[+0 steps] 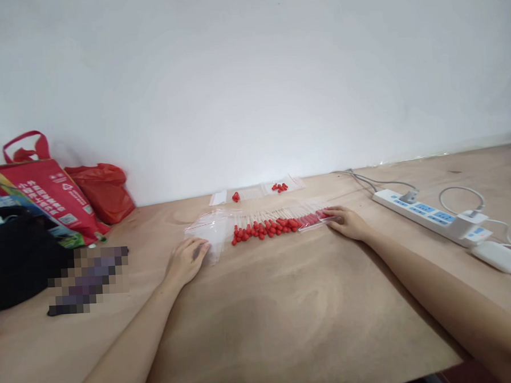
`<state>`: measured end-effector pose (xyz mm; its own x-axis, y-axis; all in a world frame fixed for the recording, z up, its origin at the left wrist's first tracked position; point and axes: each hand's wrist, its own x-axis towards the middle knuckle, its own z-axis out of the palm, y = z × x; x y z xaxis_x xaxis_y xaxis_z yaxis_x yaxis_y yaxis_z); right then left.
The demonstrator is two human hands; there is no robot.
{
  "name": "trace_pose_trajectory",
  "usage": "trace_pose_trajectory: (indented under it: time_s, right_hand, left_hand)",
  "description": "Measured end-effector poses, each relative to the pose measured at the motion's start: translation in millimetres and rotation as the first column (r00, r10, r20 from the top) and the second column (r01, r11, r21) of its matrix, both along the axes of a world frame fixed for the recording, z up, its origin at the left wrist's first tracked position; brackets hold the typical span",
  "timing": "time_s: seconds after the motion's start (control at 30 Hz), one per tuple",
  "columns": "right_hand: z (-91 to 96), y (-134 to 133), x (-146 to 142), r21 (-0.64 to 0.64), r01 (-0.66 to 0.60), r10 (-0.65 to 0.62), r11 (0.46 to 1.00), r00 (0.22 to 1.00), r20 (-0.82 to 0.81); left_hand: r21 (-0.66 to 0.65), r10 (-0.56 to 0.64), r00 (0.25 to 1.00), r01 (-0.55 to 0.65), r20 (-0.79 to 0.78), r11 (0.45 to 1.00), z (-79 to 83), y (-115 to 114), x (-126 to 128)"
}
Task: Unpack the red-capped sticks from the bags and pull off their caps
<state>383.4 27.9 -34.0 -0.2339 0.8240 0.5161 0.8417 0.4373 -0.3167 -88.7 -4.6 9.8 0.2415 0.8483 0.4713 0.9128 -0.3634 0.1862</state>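
A row of thin pale sticks with red heads (pixel 266 228) lies on the wooden table (pixel 262 317). Clear plastic covers the right end of the row. My right hand (pixel 347 222) rests on that end, thumb and fingers apart, fingertips against the plastic and the last red heads. At the row's left lies a clear zip bag (pixel 212 234). My left hand (pixel 187 259) is at its near left edge, thumb and fingers drawn together on the plastic.
Behind the row, two small clear bags (pixel 251 194) hold more red-headed pieces (pixel 280 187) against the wall. A white power strip (pixel 428 214) with plugs and cables is at right. Red bags (pixel 103 191) and a black bag (pixel 23 258) stand left, near a blurred dark item (pixel 89 280).
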Motion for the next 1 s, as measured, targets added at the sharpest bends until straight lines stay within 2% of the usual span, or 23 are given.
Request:
trace_pose_trajectory:
  time_s: [0.13, 0.23, 0.3, 0.37, 0.47, 0.5, 0.53, 0.57, 0.6, 0.63, 0.7, 0.77, 0.8, 0.9, 1.0]
  right_hand:
    - [1.0, 2.8, -10.6, 0.063, 0.100, -0.102, 0.993, 0.995, 0.023]
    - [6.6, -1.3, -14.8, 0.141, 0.207, -0.210, 0.968, 0.978, 0.003]
    - [16.5, -7.9, -15.2, 0.212, 0.312, -0.285, 0.926, 0.947, -0.150]
    - [32.5, -16.9, -16.0, 0.253, 0.418, -0.307, 0.872, 0.871, -0.382]
    - [61.4, -33.0, -25.0, 0.218, 0.423, -0.184, 0.879, 0.724, -0.665]
    - [69.4, -38.6, -31.8, 0.182, 0.393, -0.140, 0.901, 0.661, -0.737]
    - [75.4, -44.3, -40.8, 0.126, 0.312, -0.096, 0.942, 0.609, -0.787]
    - [78.8, -49.8, -52.1, 0.047, 0.188, -0.069, 0.981, 0.566, -0.821]
    - [79.5, -55.1, -65.3, -0.050, 0.043, -0.065, 0.998, 0.542, -0.838]
    - [77.5, -60.1, -80.1, -0.154, -0.095, -0.079, 0.984, 0.541, -0.837]
    - [67.5, -68.7, -111.2, -0.301, -0.321, -0.093, 0.898, 0.530, -0.843]
    - [54.5, -74.6, -139.1, -0.420, -0.482, -0.130, 0.769, 0.526, -0.841]
    - [48.8, -76.4, -149.8, -0.485, -0.538, -0.188, 0.689, 0.514, -0.837]
    - [40.7, -77.2, -164.9, -0.583, -0.628, -0.289, 0.515, 0.513, -0.808]
    - [44.1, -73.7, -159.2, -0.652, -0.653, -0.323, 0.384, 0.567, -0.758]
  left_hand:
    - [0.034, -0.024, 0.999, 0.025, -0.024, 0.999, 0.9, -2.9, 2.5]
    - [0.057, -0.038, 0.999, 0.040, -0.033, 0.998, 0.7, -3.1, 3.3]
    - [0.077, -0.039, 0.999, 0.041, -0.034, 0.996, -0.2, -2.4, 2.9]
    - [0.100, -0.034, 0.999, 0.037, -0.031, 0.994, -1.1, -1.5, 2.0]
    - [0.131, -0.033, 0.999, 0.035, -0.020, 0.991, -1.6, -0.6, 1.5]
    - [0.139, -0.034, 0.999, 0.036, -0.017, 0.990, -1.3, -0.6, 1.9]
    - [0.149, -0.034, 0.999, 0.036, -0.012, 0.988, -0.6, -0.9, 2.7]
    - [0.159, -0.034, 0.999, 0.034, -0.005, 0.987, 0.5, -1.4, 4.1]
    - [0.168, -0.034, 0.999, 0.033, 0.004, 0.985, 2.0, -2.4, 6.1]
    - [0.175, -0.037, 0.999, 0.033, 0.015, 0.984, 3.7, -3.9, 9.0]
    - [0.177, -0.057, 0.998, 0.049, 0.039, 0.983, 7.6, -8.9, 17.5]
    - [0.159, -0.101, 0.992, 0.089, 0.070, 0.983, 11.1, -16.7, 30.3]
    - [0.145, -0.129, 0.987, 0.115, 0.092, 0.983, 12.3, -21.5, 38.1]
    - [0.083, -0.241, 0.957, 0.230, 0.164, 0.970, 13.8, -38.2, 65.1]
    - [0.011, -0.393, 0.900, 0.398, 0.187, 0.917, 13.6, -53.2, 91.6]
